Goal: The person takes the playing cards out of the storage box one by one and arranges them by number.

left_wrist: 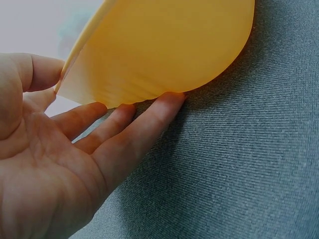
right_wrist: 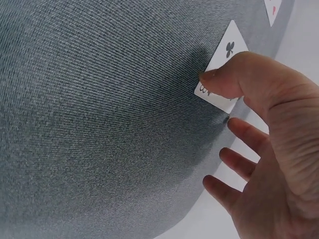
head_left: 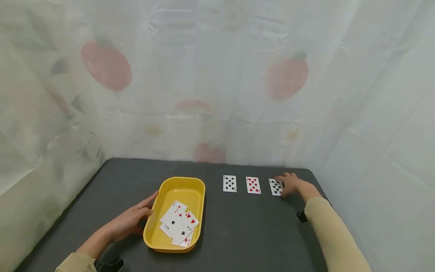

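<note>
Head view: right hand (head_left: 291, 184) rests on club card (head_left: 275, 187), rightmost of three face-up cards in row at table's (head_left: 244, 234) far edge; card's long axis runs away from person, hand overlapping its right edge. Left hand (head_left: 130, 222) lies flat against yellow tray (head_left: 200, 189), well apart.

Left wrist view: straight fingers (left_wrist: 144, 124) touch tray's outer wall, gripping nothing.

Right wrist view: thumb (right_wrist: 227, 79) presses card corner; other fingers spread, off card.

Open table (head_left: 238, 226) between tray (head_left: 200, 189) and card row: bare lane, also in front of cards. Left hand (head_left: 130, 223) blocks tray's left side. Right hand (head_left: 292, 184) covers the club card (head_left: 275, 187); spade card (head_left: 229, 183) and heart card (head_left: 253, 185) unobstructed. Curtain (head_left: 217, 94) closes in behind the table.
</note>
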